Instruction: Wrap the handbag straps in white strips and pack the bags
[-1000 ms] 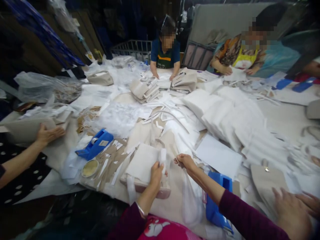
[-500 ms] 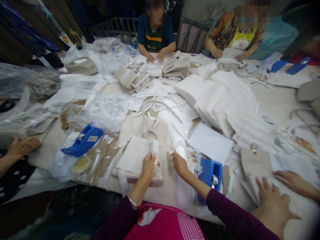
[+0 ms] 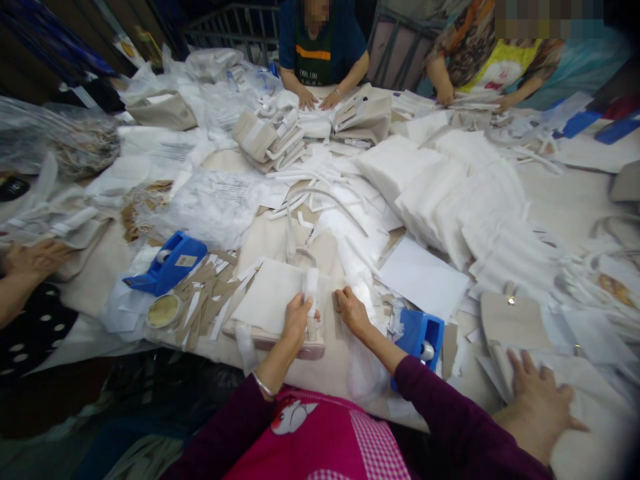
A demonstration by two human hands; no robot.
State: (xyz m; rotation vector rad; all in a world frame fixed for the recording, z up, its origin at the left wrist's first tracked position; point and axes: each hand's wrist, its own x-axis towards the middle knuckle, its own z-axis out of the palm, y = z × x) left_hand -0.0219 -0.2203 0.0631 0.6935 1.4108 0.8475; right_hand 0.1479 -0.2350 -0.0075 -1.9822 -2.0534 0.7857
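A pale beige handbag (image 3: 267, 297) lies on the table before me, with its strap (image 3: 289, 227) looping up behind it. My left hand (image 3: 297, 319) grips the bag's right side, thumb on a white wrapped piece (image 3: 311, 293) there. Just right of the bag, my right hand (image 3: 354, 311) is closed, fingertips pinched together at the upper end of a narrow brown strip (image 3: 338, 323). Whether the fingers hold that strip or something thinner is unclear. A blue tape dispenser (image 3: 413, 330) stands to the right of my right forearm.
Another blue tape dispenser (image 3: 173, 263), a round tub (image 3: 163, 311) and brown card strips (image 3: 200, 300) lie to the left. White padded sheets (image 3: 435, 193) pile up behind. Co-workers' hands (image 3: 543, 393) rest on bags nearby, and two people (image 3: 325, 60) work opposite.
My right hand has moved slightly left, bringing its fingertips onto the brown strip. My left hand keeps its grip on the bag. The whole view has shifted a little.
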